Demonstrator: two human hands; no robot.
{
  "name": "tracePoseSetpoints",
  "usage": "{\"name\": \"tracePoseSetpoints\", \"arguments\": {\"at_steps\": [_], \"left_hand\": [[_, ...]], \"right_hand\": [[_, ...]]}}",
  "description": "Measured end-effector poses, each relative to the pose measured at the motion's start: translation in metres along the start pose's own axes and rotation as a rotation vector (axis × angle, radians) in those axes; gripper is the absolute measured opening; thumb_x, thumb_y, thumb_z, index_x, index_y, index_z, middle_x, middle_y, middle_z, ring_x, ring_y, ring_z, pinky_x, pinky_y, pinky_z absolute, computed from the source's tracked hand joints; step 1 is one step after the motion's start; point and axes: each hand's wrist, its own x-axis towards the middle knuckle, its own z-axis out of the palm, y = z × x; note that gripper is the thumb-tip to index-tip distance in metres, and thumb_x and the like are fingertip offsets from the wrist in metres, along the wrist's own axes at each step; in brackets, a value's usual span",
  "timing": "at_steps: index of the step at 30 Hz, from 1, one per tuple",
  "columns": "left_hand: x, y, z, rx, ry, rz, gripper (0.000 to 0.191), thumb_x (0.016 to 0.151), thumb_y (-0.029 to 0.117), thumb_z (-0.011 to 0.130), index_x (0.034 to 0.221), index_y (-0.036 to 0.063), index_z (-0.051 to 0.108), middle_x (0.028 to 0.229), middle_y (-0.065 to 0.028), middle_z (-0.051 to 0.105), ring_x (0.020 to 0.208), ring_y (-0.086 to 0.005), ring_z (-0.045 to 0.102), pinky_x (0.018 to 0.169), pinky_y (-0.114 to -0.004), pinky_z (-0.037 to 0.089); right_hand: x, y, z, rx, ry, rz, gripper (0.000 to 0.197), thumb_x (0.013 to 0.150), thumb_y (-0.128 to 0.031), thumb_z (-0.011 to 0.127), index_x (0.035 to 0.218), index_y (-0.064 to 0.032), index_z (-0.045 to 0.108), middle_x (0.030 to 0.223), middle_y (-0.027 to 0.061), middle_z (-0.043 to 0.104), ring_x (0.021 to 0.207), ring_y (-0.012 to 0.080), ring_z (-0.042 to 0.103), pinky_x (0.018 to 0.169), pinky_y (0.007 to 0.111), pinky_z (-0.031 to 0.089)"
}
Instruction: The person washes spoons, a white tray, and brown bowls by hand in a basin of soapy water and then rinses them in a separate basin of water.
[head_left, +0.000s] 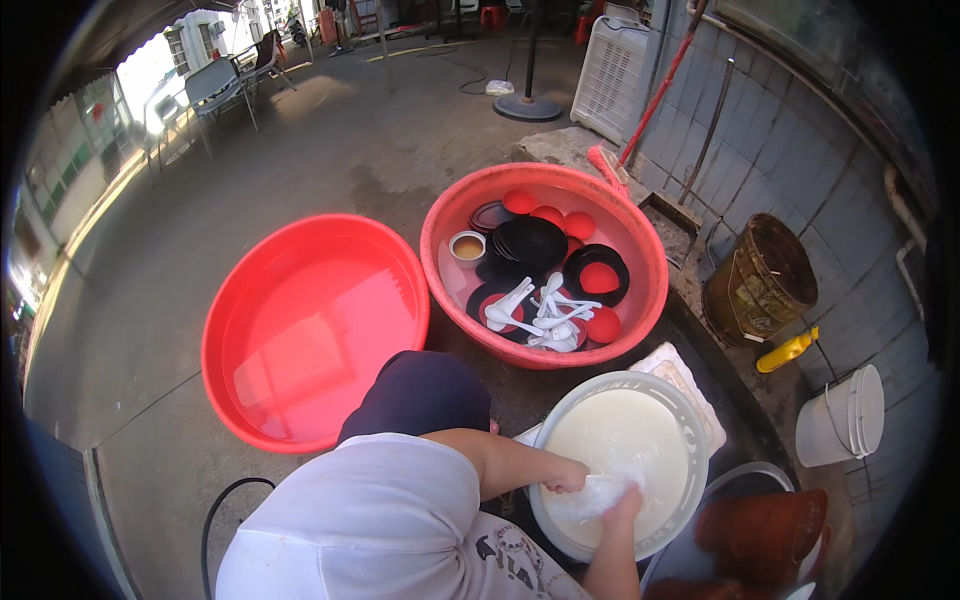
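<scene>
A pale round basin (553, 405) holds cloudy, whitish water with suds. Over it, my left hand (568, 477) is closed on the end of a white item (594, 480), whose kind the blur and foam hide. My right hand (624, 504) touches the foamy part of that item from below; its fingertips are hidden. Beyond the basin, a large pink tub (546, 360) contains water, stacked black plates (531, 241), red bowls (603, 325), a white cup of brown liquid (468, 247) and a heap of white soup spoons (559, 307). A red tub (217, 360) of clear water stands to the left.
Along the tiled wall are a rusty bucket (731, 300), a yellow bottle (786, 352), a white lidded bucket (829, 427) and a red-handled broom (660, 90). A metal basin (757, 471) with brownish-red containers (765, 525) sits near my right arm. Chairs (217, 86) stand farther off.
</scene>
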Motion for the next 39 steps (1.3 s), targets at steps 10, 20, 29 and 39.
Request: {"name": "tracePoseSetpoints", "arguments": {"at_steps": [10,20,29,39], "left_hand": [[0.023,-0.016,-0.005,-0.124,-0.131,-0.128,0.015,0.061,0.000,0.049,0.076,0.0041,0.052,0.049,-0.0065,0.041,0.037,-0.0155,0.040,0.033,-0.029,0.029],[0.034,-0.015,0.009,-0.420,-0.085,-0.418,0.007,0.066,0.001,0.054,0.071,-0.0036,0.054,0.059,-0.0161,0.052,0.051,-0.0272,0.056,0.040,-0.037,0.044],[0.082,-0.046,-0.006,0.907,0.130,0.164,0.012,0.056,0.011,0.061,0.050,0.0015,0.059,0.060,-0.0192,0.058,0.048,-0.0248,0.054,0.049,-0.036,0.044],[0.006,-0.011,-0.007,-0.290,0.242,0.023,0.037,0.072,0.033,0.054,0.067,-0.0032,0.060,0.055,-0.0128,0.055,0.045,-0.0207,0.049,0.041,-0.036,0.037]], "right_hand": [[-0.028,-0.007,0.021,-0.172,-0.212,0.005,0.047,0.075,-0.001,0.057,0.118,-0.0044,0.040,0.103,0.0123,0.053,0.090,0.0277,0.055,0.077,0.043,0.047],[-0.021,-0.001,0.015,-0.323,-0.211,0.050,0.036,0.068,0.005,0.059,0.102,0.0071,0.050,0.086,0.0144,0.057,0.074,0.0269,0.058,0.066,0.040,0.050],[-0.021,0.006,0.019,-0.434,-0.180,-0.011,0.042,0.065,0.007,0.052,0.106,0.0021,0.046,0.088,0.0139,0.056,0.075,0.0263,0.058,0.064,0.039,0.050],[-0.036,0.000,0.027,-0.444,-0.570,0.234,0.042,0.066,0.007,0.049,0.108,0.0003,0.048,0.090,0.0118,0.057,0.079,0.0241,0.058,0.068,0.037,0.050]]}}
